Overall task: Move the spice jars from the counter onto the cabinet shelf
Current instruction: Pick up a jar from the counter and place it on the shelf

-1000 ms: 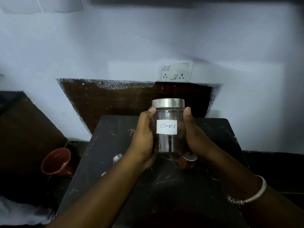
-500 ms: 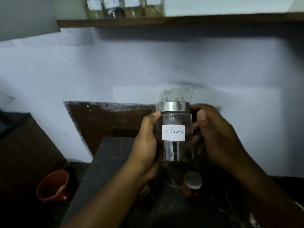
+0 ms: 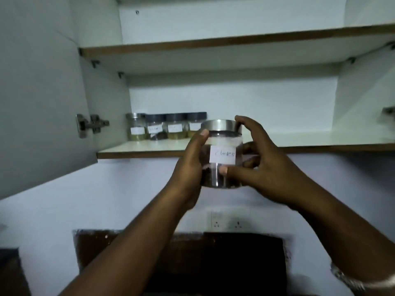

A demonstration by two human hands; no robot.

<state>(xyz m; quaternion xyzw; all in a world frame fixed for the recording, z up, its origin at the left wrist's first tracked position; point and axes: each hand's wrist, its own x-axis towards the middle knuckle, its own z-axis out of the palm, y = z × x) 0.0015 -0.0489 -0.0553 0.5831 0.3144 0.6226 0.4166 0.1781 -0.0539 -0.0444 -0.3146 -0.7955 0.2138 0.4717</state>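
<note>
Both hands cradle a glass spice jar [image 3: 221, 155] in front of the open cabinet: your left hand [image 3: 189, 165] wraps the jar's left side, thumb up near the steel lid [image 3: 221, 128], and your right hand [image 3: 263, 167] closes on the right side, forefinger over the lid's rim and thumb pressed low on the glass under the white label [image 3: 223, 154]. Forearms reach up and forward from the bottom of the frame, a bangle [image 3: 350, 280] at the right wrist. You hold the jar upright in the air, in front of the front edge of the lower shelf [image 3: 320, 144], its base below the board. To place it well, raise it until the base clears that edge, keep it level, then slide it in with the label facing out. Farther in, four labelled jars [image 3: 165, 129] stand in a row at the left rear of the shelf; the bare board just to their right looks like the natural spot. Set it down without knocking the nearest one.
</note>
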